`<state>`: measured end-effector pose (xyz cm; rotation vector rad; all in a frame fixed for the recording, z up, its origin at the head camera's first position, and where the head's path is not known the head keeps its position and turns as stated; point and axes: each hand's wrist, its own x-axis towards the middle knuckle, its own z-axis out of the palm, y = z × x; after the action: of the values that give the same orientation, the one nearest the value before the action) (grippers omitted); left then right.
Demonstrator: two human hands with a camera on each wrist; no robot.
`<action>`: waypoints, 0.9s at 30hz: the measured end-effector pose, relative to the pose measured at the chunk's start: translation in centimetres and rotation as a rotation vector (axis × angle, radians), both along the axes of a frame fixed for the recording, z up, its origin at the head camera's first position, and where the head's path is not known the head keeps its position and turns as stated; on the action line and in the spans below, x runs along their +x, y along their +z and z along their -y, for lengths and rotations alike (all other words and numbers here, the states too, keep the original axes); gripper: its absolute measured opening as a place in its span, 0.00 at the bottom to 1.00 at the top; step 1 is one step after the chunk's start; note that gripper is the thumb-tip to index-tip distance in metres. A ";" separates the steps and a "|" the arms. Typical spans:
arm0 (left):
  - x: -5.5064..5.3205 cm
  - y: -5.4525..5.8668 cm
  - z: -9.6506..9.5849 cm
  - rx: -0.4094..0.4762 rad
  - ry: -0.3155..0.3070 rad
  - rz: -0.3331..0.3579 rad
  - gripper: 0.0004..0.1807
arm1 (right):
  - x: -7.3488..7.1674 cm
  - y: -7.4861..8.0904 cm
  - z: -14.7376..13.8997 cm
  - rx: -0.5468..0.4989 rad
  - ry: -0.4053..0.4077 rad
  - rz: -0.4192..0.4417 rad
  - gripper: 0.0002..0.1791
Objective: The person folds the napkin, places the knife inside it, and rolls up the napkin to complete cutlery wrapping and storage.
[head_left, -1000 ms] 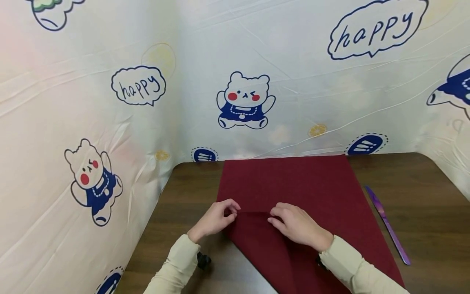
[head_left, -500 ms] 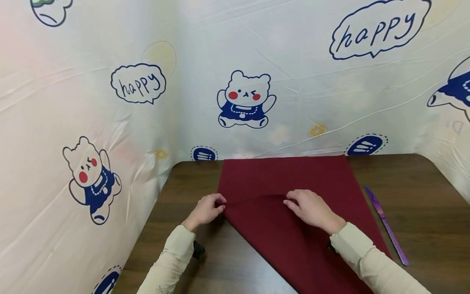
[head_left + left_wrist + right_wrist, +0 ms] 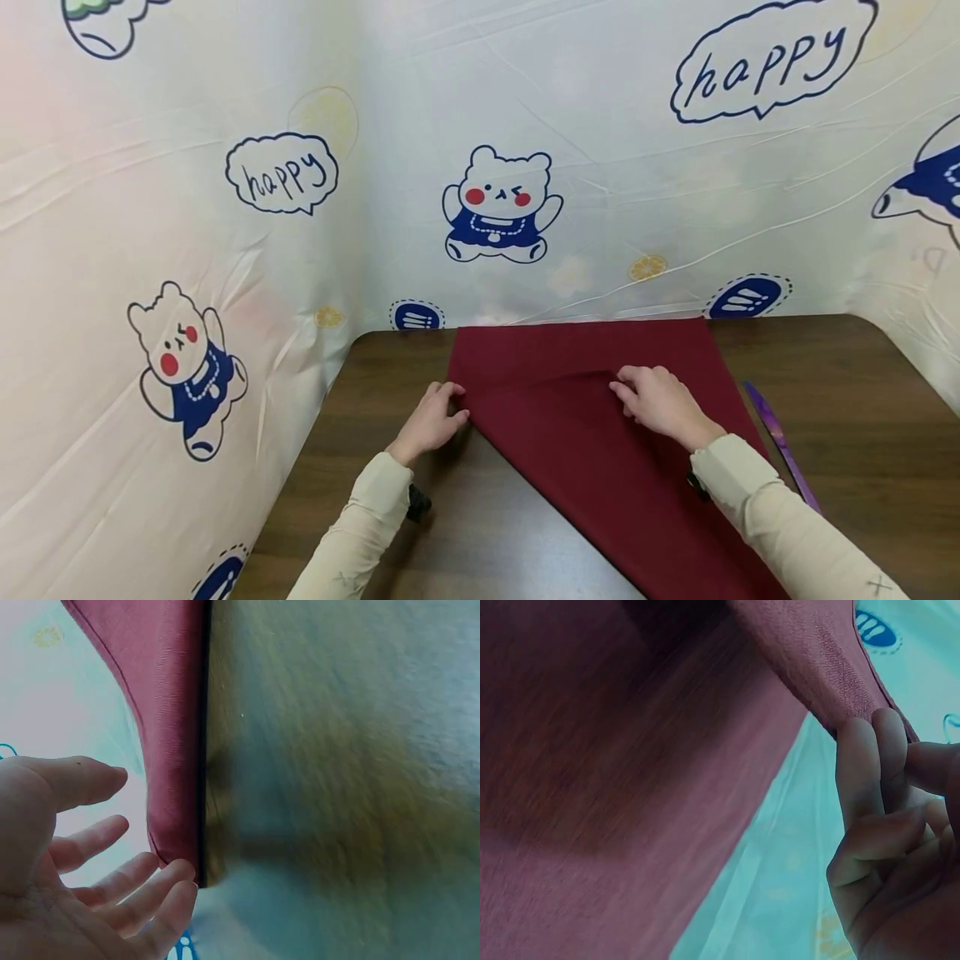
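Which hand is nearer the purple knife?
The right hand, whose grip pinches the red cloth; the left hand, at the cloth's left edge, is farther from the knife.

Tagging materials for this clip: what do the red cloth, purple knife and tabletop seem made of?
Red cloth: matte fabric; it folds softly, with fine surface texture. Purple knife: probably coloured metal, given its sheen; plastic possible. Tabletop: wood or laminate, satin, with brown grain.

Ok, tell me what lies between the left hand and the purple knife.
In the head view, the dark red cloth spans most of it, the right hand pinching an edge; then comes a narrow strip of wooden table.
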<state>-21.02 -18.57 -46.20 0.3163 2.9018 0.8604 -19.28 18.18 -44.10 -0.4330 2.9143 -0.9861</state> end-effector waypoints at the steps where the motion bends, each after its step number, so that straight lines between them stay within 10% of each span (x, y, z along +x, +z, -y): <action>1: -0.2 0.0 -0.2 -0.006 -0.003 -0.002 0.20 | -0.3 -0.1 -0.3 0.003 -0.009 -0.001 0.10; 27: -4.6 -1.7 -1.9 -0.035 -0.040 -0.054 0.22 | -4.0 -1.4 -4.9 -0.091 -0.151 0.102 0.17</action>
<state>-25.60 -16.69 -47.91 0.3993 2.9453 0.8072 -23.31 23.05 -45.53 -0.1614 2.8535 -1.1275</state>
